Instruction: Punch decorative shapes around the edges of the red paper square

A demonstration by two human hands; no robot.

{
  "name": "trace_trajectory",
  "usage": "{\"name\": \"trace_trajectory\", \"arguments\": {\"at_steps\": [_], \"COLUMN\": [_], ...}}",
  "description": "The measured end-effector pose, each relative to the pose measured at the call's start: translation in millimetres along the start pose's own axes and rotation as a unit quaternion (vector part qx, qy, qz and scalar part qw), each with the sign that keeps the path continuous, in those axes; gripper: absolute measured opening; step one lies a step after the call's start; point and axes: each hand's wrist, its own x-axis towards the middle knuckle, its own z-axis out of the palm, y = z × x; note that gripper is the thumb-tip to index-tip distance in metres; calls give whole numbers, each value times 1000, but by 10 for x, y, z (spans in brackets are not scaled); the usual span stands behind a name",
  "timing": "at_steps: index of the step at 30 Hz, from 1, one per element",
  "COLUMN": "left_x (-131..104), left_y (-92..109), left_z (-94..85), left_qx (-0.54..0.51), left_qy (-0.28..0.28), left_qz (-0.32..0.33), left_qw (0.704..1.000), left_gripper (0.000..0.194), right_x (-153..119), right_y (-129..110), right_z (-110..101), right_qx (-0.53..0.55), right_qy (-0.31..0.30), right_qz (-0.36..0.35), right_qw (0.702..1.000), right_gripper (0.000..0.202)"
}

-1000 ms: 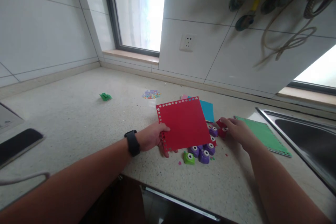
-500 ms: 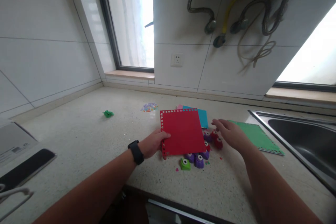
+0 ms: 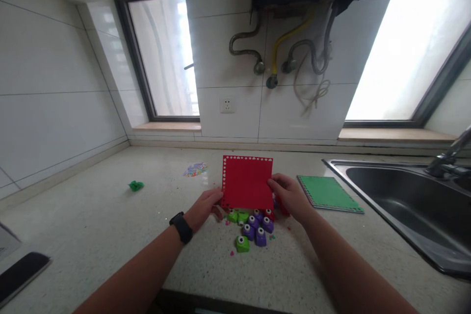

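A square sheet of red paper (image 3: pixel 248 184) is held up between my two hands, tilted toward me. Small shapes are punched along its top and left edges, and a few more show at the lower left corner. My left hand (image 3: pixel 206 206) pinches the lower left edge, a dark watch on its wrist. At the right edge, my right hand (image 3: pixel 289 194) grips with the thumb in front. Just below the sheet lie several craft punches: purple ones (image 3: pixel 260 236), green ones (image 3: pixel 242 243) and red ones, partly hidden behind the paper and my right hand.
A stack topped with green punched paper (image 3: pixel 329 192) lies right of my hand, beside the steel sink (image 3: pixel 390 206). Paper confetti (image 3: pixel 196 169) and a crumpled green piece (image 3: pixel 136 185) are at the back left. A black phone-like object (image 3: pixel 22 277) rests at the far left.
My right hand has moved left from near the green stack and taken the red sheet's right edge. The sheet is raised more upright. The view has tilted up.
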Motion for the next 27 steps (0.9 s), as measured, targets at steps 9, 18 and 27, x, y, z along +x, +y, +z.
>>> {"name": "trace_trajectory", "arguments": {"at_steps": [9,18,27], "left_x": [-62,-4,19], "left_y": [-140,-175,-189], "left_z": [-89,-118,-125], "left_qx": [-20,-11,12], "left_qy": [22,12,28], "left_qz": [-10,-11,-3], "left_qw": [1000,1000,1000], "left_gripper": [43,35,32], "right_x": [-7,-18,-43], "right_y": [9,43,32], "right_z": [5,33,61], "right_qx": [-20,-39,-48], "right_qy": [13,1,7], "right_qz": [13,29,41], "right_qw": [1000,999,998], "right_gripper": [35,33,35]}}
